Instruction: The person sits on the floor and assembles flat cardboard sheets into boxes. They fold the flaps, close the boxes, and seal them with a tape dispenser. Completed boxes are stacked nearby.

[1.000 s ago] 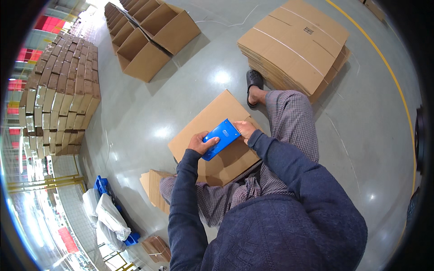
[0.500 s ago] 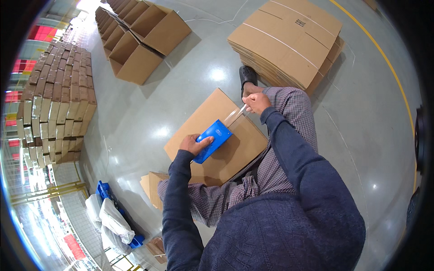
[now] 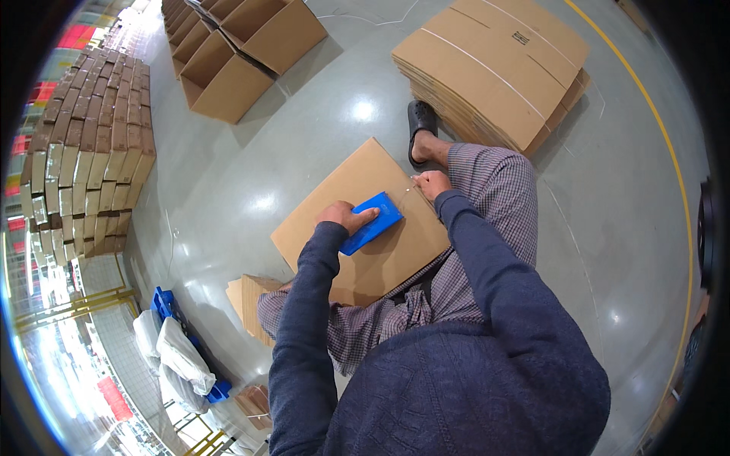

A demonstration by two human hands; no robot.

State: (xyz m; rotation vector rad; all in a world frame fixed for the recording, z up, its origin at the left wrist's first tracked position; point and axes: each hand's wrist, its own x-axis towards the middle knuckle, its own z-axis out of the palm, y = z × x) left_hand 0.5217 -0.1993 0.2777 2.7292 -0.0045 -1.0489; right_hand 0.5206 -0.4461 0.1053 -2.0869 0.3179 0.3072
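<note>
My left hand [image 3: 344, 218] is wrapped round a blue rectangular box-like case [image 3: 382, 213], its thumb lying along the upper face. Beneath it, a brown cardboard carton [image 3: 327, 205] rests between my legs. At the carton's right edge, the fingers of my right hand [image 3: 432, 185] are pinched together. A clear plastic strip [image 3: 407, 191] shows faintly as a glint beside those fingertips; most of it is too transparent to follow. The underside of the blue case is hidden.
A strapped stack of flat cardboard [image 3: 494, 57] stands ahead on the right, by my black clog [image 3: 422, 121]. Open cartons [image 3: 228, 95] stand far left. Piled boxes [image 3: 91, 152] rise at the left, with white bags [image 3: 182, 357] nearer. Folded cardboard [image 3: 255, 300] lies by my left leg.
The blue case in my left hand has moved slightly up and right, nearer my right hand. The clear strip, earlier stretched visibly between them, now barely shows. My right hand has lowered slightly.
</note>
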